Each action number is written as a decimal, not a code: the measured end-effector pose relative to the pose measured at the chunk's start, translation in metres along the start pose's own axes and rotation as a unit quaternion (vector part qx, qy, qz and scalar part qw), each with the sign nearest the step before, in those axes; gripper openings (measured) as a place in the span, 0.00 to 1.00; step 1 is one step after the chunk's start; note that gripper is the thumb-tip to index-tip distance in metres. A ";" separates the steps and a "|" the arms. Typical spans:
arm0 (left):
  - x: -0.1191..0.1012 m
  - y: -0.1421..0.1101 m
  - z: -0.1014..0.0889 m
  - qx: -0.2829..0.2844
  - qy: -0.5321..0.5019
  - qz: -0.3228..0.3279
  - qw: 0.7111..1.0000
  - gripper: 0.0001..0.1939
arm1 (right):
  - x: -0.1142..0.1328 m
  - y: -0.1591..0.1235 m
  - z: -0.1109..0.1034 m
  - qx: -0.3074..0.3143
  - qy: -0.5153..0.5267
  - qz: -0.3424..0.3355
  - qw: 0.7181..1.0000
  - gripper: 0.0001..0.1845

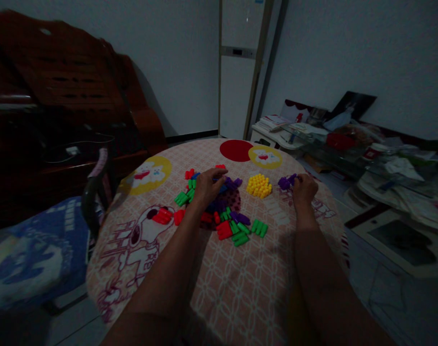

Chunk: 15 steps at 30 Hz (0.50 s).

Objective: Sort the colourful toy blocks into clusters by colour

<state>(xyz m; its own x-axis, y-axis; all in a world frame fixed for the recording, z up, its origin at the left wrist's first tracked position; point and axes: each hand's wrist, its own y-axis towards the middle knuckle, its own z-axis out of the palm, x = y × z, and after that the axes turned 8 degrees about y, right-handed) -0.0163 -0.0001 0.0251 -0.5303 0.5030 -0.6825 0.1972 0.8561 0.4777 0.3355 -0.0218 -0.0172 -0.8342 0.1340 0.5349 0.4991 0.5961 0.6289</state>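
My left hand (207, 187) hovers over a mixed pile of plastic building blocks, its thumb and fingers apart. Beneath and beside it lie blue blocks (222, 189) and purple blocks (233, 183), partly hidden by the hand. My right hand (305, 188) is at the right of the table, fingers curled against a small cluster of purple blocks (286, 182); its fingertips seem closed on one of them. Between the hands sits a tight group of yellow blocks (259, 186). Red blocks (224, 230) and green blocks (259, 228) lie nearer to me.
A patterned cloth covers the round table (240, 283). At left stand a chair with a blue cushion (42, 254) and a wooden bench (67, 72). A cluttered glass-topped stand (319, 144) is at right; a tall white cabinet-like unit (236, 86) stands behind.
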 end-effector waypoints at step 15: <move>0.056 0.005 -0.047 -0.194 0.061 -0.132 0.970 0.17 | 0.010 -0.002 -0.001 0.014 0.000 -0.018 1.000 0.20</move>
<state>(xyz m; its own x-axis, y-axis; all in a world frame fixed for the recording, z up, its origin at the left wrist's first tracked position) -0.0835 0.0265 0.0150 -0.6189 0.2332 -0.7501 -0.2724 0.8320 0.4834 0.3263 -0.0221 -0.0123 -0.8516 0.1116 0.5121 0.4615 0.6229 0.6317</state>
